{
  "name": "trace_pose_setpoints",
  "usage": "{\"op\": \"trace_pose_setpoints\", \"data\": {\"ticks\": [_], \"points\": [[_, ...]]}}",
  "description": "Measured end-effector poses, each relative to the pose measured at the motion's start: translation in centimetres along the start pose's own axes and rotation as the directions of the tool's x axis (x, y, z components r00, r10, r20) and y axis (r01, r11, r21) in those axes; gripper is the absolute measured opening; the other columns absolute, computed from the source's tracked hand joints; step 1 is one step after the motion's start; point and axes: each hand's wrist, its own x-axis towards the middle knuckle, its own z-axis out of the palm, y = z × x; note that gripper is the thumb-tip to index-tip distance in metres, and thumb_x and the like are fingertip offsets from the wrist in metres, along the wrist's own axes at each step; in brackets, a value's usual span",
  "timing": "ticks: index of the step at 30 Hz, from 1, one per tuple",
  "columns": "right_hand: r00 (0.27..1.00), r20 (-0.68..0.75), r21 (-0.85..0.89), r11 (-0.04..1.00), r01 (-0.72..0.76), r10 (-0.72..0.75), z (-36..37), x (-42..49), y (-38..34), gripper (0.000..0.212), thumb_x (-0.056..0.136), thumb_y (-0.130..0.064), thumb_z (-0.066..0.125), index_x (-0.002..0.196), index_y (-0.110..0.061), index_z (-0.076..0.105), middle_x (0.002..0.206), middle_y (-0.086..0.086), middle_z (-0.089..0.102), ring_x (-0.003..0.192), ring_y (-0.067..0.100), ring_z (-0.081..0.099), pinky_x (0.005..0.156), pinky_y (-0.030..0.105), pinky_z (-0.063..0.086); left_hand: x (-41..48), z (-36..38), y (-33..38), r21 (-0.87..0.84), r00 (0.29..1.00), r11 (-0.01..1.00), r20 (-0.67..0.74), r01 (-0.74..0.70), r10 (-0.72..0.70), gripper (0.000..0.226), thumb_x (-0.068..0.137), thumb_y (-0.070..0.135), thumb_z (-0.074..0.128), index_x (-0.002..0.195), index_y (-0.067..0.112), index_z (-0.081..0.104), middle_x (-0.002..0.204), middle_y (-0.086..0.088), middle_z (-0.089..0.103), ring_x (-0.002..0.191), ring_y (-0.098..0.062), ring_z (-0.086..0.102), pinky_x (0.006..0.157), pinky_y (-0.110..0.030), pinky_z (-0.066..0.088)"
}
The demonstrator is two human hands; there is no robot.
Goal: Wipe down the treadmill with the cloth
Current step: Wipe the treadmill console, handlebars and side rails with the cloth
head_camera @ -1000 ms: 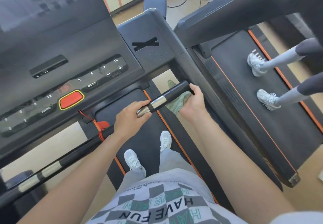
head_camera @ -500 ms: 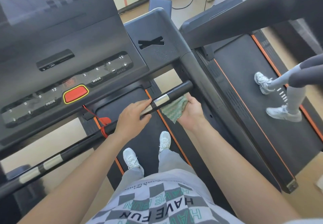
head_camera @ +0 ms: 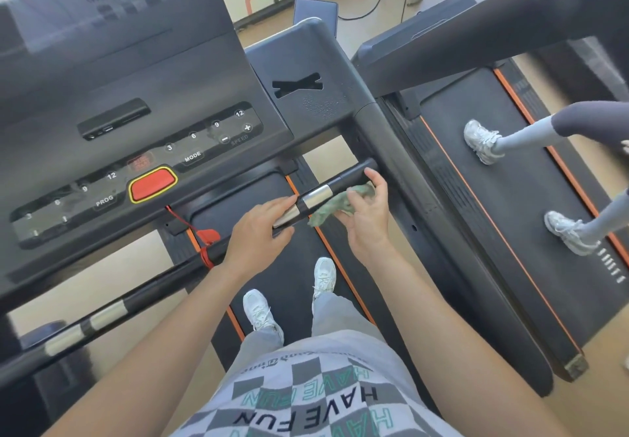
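I stand on a black treadmill [head_camera: 299, 286] with a control console [head_camera: 136, 130] above a black handlebar [head_camera: 350, 177] that carries silver sensor bands. My left hand [head_camera: 258, 235] rests on the bar, fingers laid over one silver band. Just right of it, my right hand [head_camera: 367, 218] holds a crumpled green cloth [head_camera: 340, 203] under and against the bar near its right end, thumb raised beside the bar.
A red stop button [head_camera: 153, 184] and a red safety clip with its cord [head_camera: 207, 235] sit left of my left hand. A right side rail [head_camera: 408, 177] runs past my right hand. Another person's legs [head_camera: 531, 137] walk on the neighbouring treadmill [head_camera: 510, 218].
My right hand has loosened from around the bar and drawn back slightly with the cloth. My left hand stays on the silver band. The neighbour's feet have stepped.
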Motion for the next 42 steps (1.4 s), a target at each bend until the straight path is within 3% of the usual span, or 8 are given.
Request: {"op": "trace_pose_setpoints", "data": {"ticks": [5, 9, 17, 22, 26, 30, 34, 42], "points": [[1.0, 0.006, 0.023, 1.0, -0.004, 0.004, -0.1, 2.4, -1.5, 0.047, 0.093, 0.004, 0.06, 0.132, -0.021, 0.054, 0.109, 0.012, 0.064, 0.092, 0.03, 0.065, 0.083, 0.053, 0.058, 0.0, 0.0, 0.2, 0.012, 1.0, 1.0, -0.001, -0.007, 0.007, 0.057, 0.092, 0.02, 0.069, 0.146, 0.032, 0.055, 0.143, 0.016, 0.059, 0.125, -0.015, 0.056, 0.098, -0.036, 0.047], [0.993, 0.121, 0.003, 1.0, 0.012, -0.012, -0.3, 2.0, -1.5, 0.045, 0.092, 0.006, 0.06, 0.128, -0.02, 0.051, 0.069, 0.024, 0.06, 0.046, 0.033, 0.06, 0.063, 0.046, 0.056, -0.1, -0.2, 0.0, 0.02, 1.0, 1.0, 0.002, 0.0, 0.0, 0.057, 0.092, 0.021, 0.068, 0.145, 0.035, 0.054, 0.143, 0.019, 0.058, 0.124, -0.014, 0.055, 0.096, -0.038, 0.048], [0.966, 0.25, 0.013, 0.998, -0.067, 0.061, 2.3, -2.2, 4.1, 0.04, 0.086, 0.001, 0.067, 0.116, -0.025, 0.065, 0.112, 0.012, 0.063, 0.096, 0.029, 0.061, 0.073, 0.038, 0.056, -0.1, -0.3, -0.6, 0.003, 0.998, 0.999, 0.06, -0.035, 0.035, 0.062, 0.091, 0.023, 0.069, 0.149, 0.032, 0.05, 0.15, 0.016, 0.053, 0.13, -0.019, 0.053, 0.105, -0.043, 0.047], [0.979, 0.2, 0.044, 0.998, -0.054, 0.044, 1.6, -1.7, 3.4, 0.047, 0.087, 0.005, 0.066, 0.125, -0.023, 0.061, 0.112, 0.016, 0.065, 0.095, 0.027, 0.066, 0.074, 0.039, 0.059, -0.6, -0.3, -1.1, 0.07, 0.993, 0.993, 0.078, -0.097, 0.091, 0.065, 0.089, 0.022, 0.069, 0.15, 0.027, 0.049, 0.154, 0.007, 0.051, 0.131, -0.026, 0.054, 0.106, -0.046, 0.045], [0.998, 0.037, -0.059, 0.997, 0.044, -0.041, -0.6, 0.9, 0.7, 0.046, 0.092, 0.012, 0.06, 0.127, -0.017, 0.059, 0.071, 0.01, 0.055, 0.054, 0.021, 0.059, 0.063, 0.038, 0.057, -2.4, -0.7, -2.4, 0.197, 0.996, 0.977, -0.025, -0.082, 0.088, 0.06, 0.087, 0.022, 0.071, 0.145, 0.026, 0.055, 0.145, 0.004, 0.06, 0.123, -0.027, 0.06, 0.096, -0.044, 0.048], [0.997, 0.06, -0.155, 0.986, 0.065, -0.056, 0.1, 0.7, 1.8, 0.051, 0.083, 0.0, 0.072, 0.126, -0.025, 0.065, 0.09, 0.02, 0.056, 0.077, 0.035, 0.06, 0.087, 0.057, 0.058, -5.1, -1.3, -4.0, 0.323, 0.981, 0.946, -0.186, 0.008, 0.055, 0.053, 0.085, 0.022, 0.076, 0.136, 0.022, 0.062, 0.131, 0.005, 0.067, 0.114, -0.025, 0.063, 0.092, -0.04, 0.045], [0.987, 0.16, -0.171, 0.985, 0.038, -0.011, 3.5, -2.5, 5.4, 0.053, 0.085, 0.007, 0.069, 0.129, -0.024, 0.065, 0.093, 0.016, 0.055, 0.081, 0.025, 0.057, 0.081, 0.039, 0.058, -7.3, -2.2, -6.0, 0.366, 0.967, 0.926, -0.254, 0.089, 0.007, 0.044, 0.088, 0.034, 0.073, 0.13, 0.021, 0.066, 0.129, 0.002, 0.068, 0.113, -0.027, 0.063, 0.093, -0.043, 0.045], [0.989, 0.147, -0.151, 0.988, 0.028, -0.006, 4.0, -3.6, 7.0, 0.071, 0.082, 0.008, 0.064, 0.137, -0.037, 0.059, 0.123, -0.004, 0.069, 0.109, 0.02, 0.065, 0.102, 0.049, 0.052, -10.4, -3.6, -9.8, 0.43, 0.972, 0.888, -0.224, 0.162, -0.069, 0.056, 0.091, 0.062, 0.048, 0.139, 0.034, 0.058, 0.11, 0.006, 0.071, 0.096, -0.025, 0.065, 0.076, -0.038, 0.043]]}}
